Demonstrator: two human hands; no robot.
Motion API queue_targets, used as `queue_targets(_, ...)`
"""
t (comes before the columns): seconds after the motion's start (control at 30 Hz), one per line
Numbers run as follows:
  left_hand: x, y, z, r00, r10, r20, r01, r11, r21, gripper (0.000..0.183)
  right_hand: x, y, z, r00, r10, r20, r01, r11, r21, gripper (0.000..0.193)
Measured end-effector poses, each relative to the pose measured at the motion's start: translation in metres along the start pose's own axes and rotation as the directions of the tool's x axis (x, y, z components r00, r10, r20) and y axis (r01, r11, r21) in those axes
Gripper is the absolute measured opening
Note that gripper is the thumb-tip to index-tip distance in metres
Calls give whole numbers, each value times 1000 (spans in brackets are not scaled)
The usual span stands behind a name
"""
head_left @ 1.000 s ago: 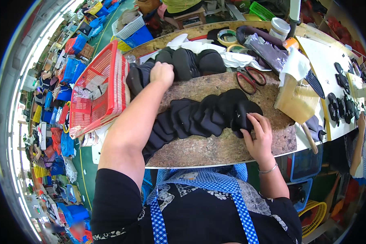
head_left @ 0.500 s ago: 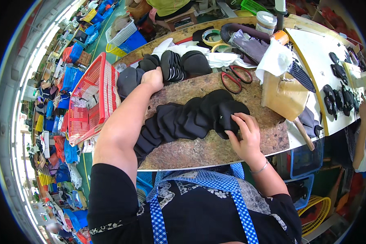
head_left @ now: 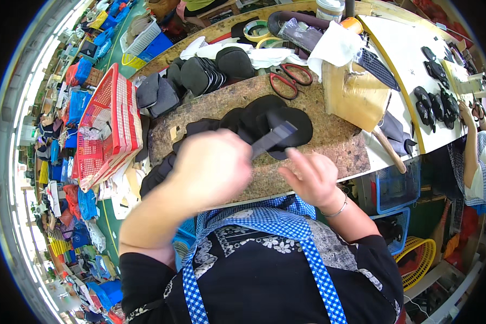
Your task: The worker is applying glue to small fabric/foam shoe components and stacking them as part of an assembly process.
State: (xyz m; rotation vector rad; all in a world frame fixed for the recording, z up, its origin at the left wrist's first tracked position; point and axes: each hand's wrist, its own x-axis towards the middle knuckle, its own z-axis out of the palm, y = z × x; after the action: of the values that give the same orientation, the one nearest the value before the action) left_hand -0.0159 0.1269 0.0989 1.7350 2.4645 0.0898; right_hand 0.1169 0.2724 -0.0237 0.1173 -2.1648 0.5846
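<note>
clasping strip (head_left: 274, 139) in left hand (head_left: 216, 164), with right hand (head_left: 313, 175) empty, loosely spread, by pads (head_left: 298, 127) already overlapped and stacks (head_left: 196, 76) unspread.

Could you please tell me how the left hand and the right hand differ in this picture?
The left hand is blurred, while the right hand is fairly sharp. The left hand grips a dark flat piece; the right hand seems to hold nothing, its thumb and fingers apart. The right hand has a bracelet at its wrist; the left hand shows none. Both are gloveless and close to the row of black pieces.
</note>
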Motion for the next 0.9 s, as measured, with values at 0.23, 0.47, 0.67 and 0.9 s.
queue_targets(0.23,28,16,55,884,-220,-411,-49,833,-551,33,3,33,-18,968,225,-114,-233,970,-63,15)
queue_targets(0.47,49,-6,98,925,-167,-341,67,956,-287,45,-1,35,-6,741,649,172,-639,603,478,7)
queue_targets(0.67,50,-1,98,922,-169,-348,71,958,-276,42,7,41,1,937,281,207,-309,944,116,17)
queue_targets(0.9,45,3,96,935,-198,-294,127,961,-245,43,1,34,-3,928,307,210,-338,932,132,15)
